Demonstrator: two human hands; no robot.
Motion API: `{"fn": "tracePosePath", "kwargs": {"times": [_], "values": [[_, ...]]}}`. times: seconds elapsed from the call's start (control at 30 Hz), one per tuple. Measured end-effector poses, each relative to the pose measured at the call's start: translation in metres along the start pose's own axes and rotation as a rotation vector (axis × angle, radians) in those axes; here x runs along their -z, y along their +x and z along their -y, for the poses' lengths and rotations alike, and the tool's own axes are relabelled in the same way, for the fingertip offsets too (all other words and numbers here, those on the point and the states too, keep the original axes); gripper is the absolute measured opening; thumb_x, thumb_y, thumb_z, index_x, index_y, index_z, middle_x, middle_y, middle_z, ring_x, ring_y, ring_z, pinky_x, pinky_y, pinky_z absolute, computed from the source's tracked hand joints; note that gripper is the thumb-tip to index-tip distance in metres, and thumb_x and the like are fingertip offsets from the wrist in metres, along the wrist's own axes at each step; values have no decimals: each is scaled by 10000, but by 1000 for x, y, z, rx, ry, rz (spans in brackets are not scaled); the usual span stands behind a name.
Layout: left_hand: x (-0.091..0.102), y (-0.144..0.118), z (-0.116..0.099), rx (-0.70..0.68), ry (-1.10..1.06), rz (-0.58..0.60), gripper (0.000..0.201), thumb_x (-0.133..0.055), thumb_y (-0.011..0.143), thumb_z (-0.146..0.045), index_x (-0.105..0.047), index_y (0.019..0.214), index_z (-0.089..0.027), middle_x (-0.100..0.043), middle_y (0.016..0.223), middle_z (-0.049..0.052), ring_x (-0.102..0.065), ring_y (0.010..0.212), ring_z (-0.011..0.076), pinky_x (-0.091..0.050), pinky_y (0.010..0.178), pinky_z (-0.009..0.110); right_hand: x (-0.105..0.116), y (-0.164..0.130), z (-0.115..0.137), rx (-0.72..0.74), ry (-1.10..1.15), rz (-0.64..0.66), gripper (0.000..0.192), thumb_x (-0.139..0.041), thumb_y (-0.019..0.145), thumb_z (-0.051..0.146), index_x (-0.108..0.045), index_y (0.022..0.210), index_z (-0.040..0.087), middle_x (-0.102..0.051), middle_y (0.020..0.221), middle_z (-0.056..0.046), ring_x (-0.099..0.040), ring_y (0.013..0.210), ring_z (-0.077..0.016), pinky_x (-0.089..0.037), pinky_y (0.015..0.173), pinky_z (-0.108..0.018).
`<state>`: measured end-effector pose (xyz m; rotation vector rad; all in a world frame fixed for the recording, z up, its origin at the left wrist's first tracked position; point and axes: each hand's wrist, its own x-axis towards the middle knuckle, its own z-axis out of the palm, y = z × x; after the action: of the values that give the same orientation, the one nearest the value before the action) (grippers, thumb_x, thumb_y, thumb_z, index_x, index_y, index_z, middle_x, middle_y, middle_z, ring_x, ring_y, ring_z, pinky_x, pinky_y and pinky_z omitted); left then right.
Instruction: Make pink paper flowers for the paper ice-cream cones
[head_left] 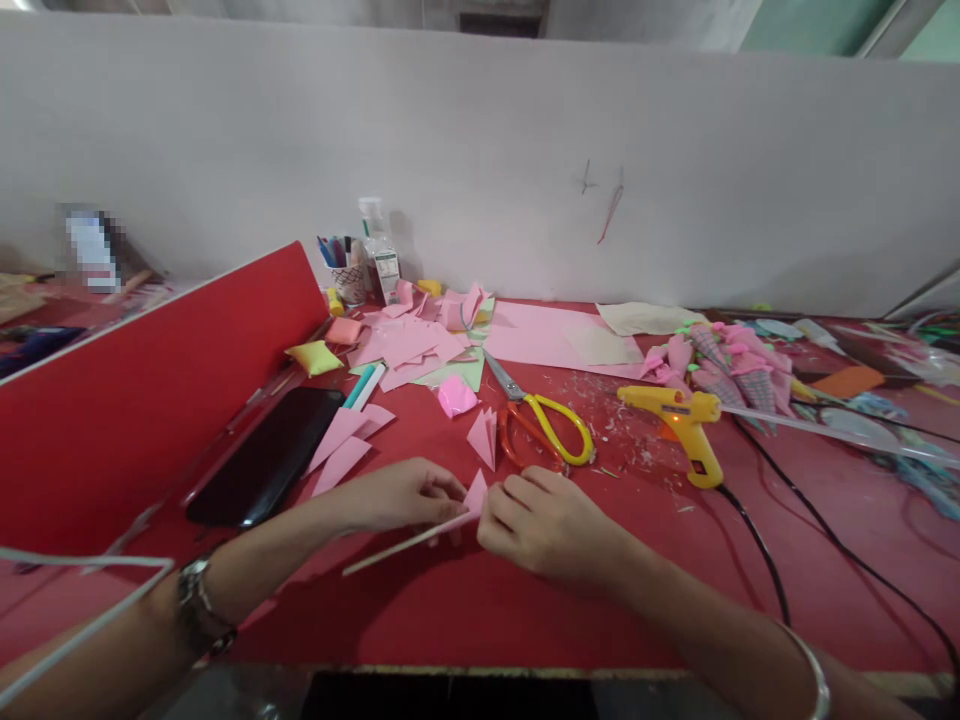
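Observation:
In the head view, a small folded piece of pink paper is between my two hands above the red table. A thin pale stick runs from the paper toward the lower left. My left hand is closed with its fingers around the stick and the paper's left side. My right hand is curled with its fingertips on the paper's right edge. Just beyond lie a folded pink paper piece and scissors with yellow and orange handles. Part of the paper is hidden by my fingers.
A yellow glue gun with a black cord lies on the right. Pink paper cones are heaped behind it. At left are a black phone and a red divider. Pink paper cutouts and a pen cup stand farther back.

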<state>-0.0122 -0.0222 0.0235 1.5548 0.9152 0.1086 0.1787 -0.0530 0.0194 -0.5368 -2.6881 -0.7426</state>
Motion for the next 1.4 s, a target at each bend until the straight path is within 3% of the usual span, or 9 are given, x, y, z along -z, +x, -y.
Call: {"fn": "tracePosePath", "kwargs": {"times": [0.07,0.23,0.37,0.53,0.67,0.83,0.97,1.23,1.4], "values": [[-1,-2,-2,-5,-152,85,268,-524,727,-385,-580,690,-125,-632,649,3,-531,512,74,-406,558,202,2,1,1,1,-7,-34,186,-350,845,129,-499,740,169,-579,686,-4,-457,580,-117,-270,545,-272],[-9,-3,-3,-14,-386,103,466,-552,621,-589,-570,606,-123,-607,535,-8,-471,410,54,-370,486,195,5,2,-1,-1,-21,-79,199,-350,843,114,-499,721,167,-587,676,2,-466,584,-112,-281,565,-268],[-13,0,-5,-30,-352,163,431,-564,635,-559,-522,564,-136,-524,400,-51,-396,324,39,-323,409,180,1,0,-4,-11,-21,-117,157,-399,832,138,-500,716,169,-575,631,17,-464,558,-110,-280,549,-264],[-13,0,-8,-63,-241,34,364,-495,738,-479,-486,604,-140,-560,485,-41,-444,355,40,-338,407,172,-3,-2,-5,-66,-33,-151,197,-380,820,87,-520,697,151,-559,571,19,-481,524,-110,-290,524,-258],[-11,-2,-12,-25,-80,12,285,-362,843,-345,-466,668,-145,-545,487,-52,-405,308,33,-329,380,161,-8,-3,-4,-213,35,-123,193,-385,835,138,-550,735,129,-597,564,-20,-521,518,-121,-311,499,-249],[-5,-1,-12,-107,412,-36,269,-318,852,-246,-522,717,-135,-503,471,-46,-440,355,53,-343,413,160,-14,-4,-7,-632,795,191,279,-458,819,316,-511,1031,143,-675,794,-34,-612,671,-132,-411,554,-223],[-4,3,-12,-213,771,-31,249,-358,817,-152,-552,663,-126,-467,436,-44,-426,389,62,-310,435,165,-17,-3,-10,-625,999,231,156,-503,796,243,-601,896,173,-675,835,-30,-611,737,-123,-413,635,-214],[-6,9,-19,-247,881,-27,395,-298,881,-248,-538,592,-129,-477,450,-29,-409,381,60,-272,403,166,-17,-4,-10,-535,853,289,193,-469,821,282,-568,708,161,-606,633,-4,-503,570,-91,-266,506,-194],[-7,3,-9,-418,1393,-293,381,-285,890,-250,-568,665,-130,-535,489,16,-440,399,107,-227,407,224,-10,-4,-13,-658,1057,243,242,-459,820,292,-480,622,154,-511,555,32,-444,523,-61,-287,496,-176]]}}
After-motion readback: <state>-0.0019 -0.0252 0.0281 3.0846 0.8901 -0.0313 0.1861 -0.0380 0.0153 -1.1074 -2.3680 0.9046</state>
